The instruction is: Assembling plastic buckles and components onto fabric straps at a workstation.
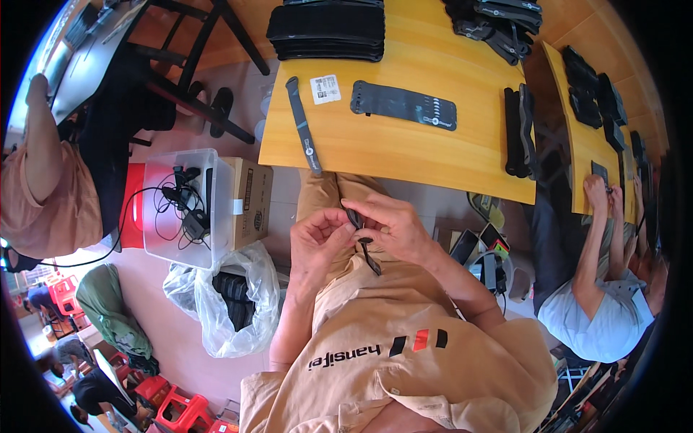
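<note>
My left hand and my right hand meet over my lap, just below the table's near edge. Both pinch a thin black strap that loops between the fingers and hangs down toward my tan shirt. On the wooden table above lie a narrow black strap, a wide flat black band and a small white label.
Stacks of black bands sit at the table's far edge, more at its right. A clear bin of cables, a cardboard box and a plastic bag stand at my left. A person works on my right, another on my left.
</note>
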`<action>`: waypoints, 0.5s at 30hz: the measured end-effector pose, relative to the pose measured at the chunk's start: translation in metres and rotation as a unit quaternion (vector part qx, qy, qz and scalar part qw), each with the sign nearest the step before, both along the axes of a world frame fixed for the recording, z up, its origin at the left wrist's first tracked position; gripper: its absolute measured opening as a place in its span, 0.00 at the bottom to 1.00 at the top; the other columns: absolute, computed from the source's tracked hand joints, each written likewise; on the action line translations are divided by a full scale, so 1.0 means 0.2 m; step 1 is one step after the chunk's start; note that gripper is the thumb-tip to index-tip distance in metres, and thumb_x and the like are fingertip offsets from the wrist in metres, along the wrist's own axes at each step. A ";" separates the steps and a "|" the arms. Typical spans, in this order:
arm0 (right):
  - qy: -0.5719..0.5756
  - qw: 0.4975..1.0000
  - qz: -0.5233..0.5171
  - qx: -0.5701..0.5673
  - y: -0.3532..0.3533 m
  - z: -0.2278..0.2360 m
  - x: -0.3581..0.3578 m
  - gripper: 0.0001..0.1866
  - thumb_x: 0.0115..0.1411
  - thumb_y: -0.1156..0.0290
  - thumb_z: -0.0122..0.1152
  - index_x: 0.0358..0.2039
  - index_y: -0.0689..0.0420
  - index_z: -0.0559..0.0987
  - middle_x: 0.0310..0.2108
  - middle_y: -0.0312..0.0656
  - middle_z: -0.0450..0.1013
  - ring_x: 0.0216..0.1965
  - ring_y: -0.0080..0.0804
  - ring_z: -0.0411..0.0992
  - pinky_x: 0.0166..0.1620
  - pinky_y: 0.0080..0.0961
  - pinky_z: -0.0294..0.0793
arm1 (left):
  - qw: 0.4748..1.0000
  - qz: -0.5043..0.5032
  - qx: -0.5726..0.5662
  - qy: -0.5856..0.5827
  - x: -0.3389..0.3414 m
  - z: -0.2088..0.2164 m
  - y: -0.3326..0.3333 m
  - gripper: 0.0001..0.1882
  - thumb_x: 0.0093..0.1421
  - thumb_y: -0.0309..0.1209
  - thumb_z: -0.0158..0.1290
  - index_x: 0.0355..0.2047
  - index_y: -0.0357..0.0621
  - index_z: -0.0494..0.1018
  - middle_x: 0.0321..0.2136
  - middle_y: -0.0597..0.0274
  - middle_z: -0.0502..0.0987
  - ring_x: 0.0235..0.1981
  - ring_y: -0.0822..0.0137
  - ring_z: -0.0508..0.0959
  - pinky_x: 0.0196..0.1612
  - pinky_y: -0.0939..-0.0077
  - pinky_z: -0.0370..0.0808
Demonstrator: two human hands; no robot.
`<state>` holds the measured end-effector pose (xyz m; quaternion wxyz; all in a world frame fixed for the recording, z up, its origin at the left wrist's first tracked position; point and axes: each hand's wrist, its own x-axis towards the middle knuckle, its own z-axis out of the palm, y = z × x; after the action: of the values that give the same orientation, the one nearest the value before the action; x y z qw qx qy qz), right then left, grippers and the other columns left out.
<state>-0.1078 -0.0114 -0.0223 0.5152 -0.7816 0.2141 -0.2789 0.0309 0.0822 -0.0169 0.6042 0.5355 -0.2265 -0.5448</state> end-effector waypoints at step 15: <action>0.008 1.000 0.018 0.019 -0.02 0.00 0.02 0.27 0.44 0.81 0.64 0.48 0.61 0.72 0.27 0.41 0.66 0.26 0.28 0.66 0.29 0.21 0.68 | 0.998 0.029 0.008 -0.054 -0.01 0.03 0.00 0.05 0.53 0.18 0.53 0.31 0.31 0.73 0.27 0.64 0.76 0.27 0.78 0.75 0.32 0.87 0.73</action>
<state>-0.1045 -0.0145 -0.0214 0.5335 -0.7775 0.2096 -0.2588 0.0288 0.0822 -0.0112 0.6022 0.5756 -0.2389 -0.4990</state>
